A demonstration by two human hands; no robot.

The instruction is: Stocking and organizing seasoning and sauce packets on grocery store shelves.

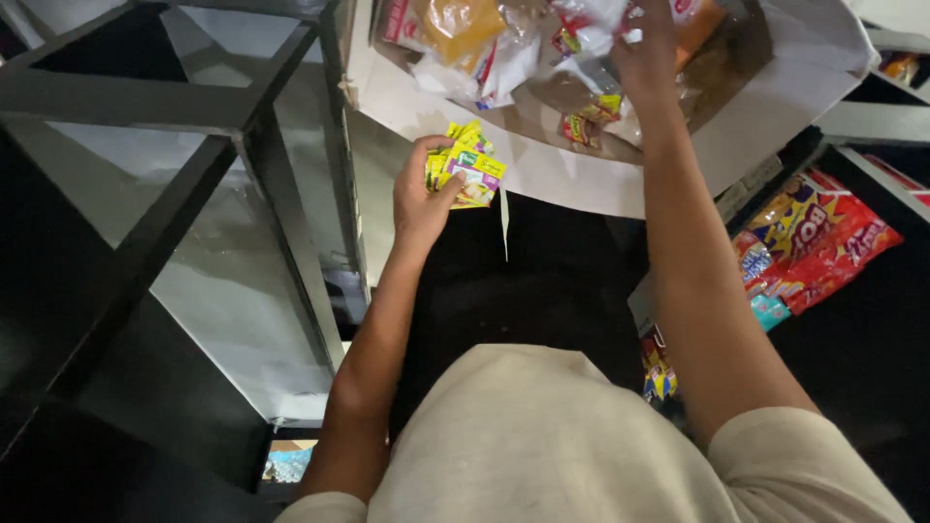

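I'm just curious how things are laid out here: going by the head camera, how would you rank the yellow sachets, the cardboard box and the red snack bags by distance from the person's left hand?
1. Yellow sachets: held in the left hand itself.
2. Cardboard box: just beyond the hand, its near flap close to the sachets.
3. Red snack bags: far off to the right, past the other arm.

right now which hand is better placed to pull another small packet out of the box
Right. The right hand is already inside the open box among the packets, while the left hand is full, holding a stack of yellow sachets outside it.
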